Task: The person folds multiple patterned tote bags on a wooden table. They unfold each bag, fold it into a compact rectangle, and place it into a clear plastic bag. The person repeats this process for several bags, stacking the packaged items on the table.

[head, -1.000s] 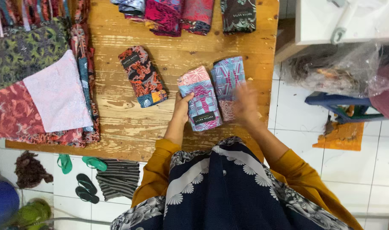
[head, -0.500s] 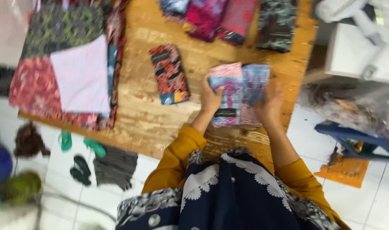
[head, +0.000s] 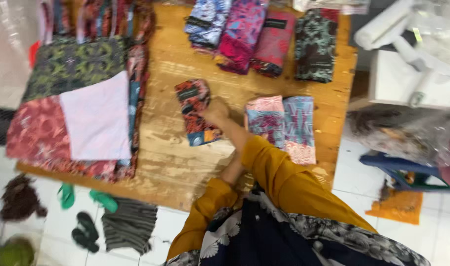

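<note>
Under hand, red-black patterned folded cloth.

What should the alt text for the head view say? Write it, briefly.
A hand reaches across a wooden table to a folded red and black patterned cloth, though which hand it is cannot be told. Two folded pink and blue cloths lie side by side to its right, with more folded cloths along the far edge.

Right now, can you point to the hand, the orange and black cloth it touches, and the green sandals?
hand (head: 216, 109), head view, on its back.
orange and black cloth (head: 194, 114), head view, middle of the folded piece.
green sandals (head: 67, 195), head view, on the left sandal.
</note>
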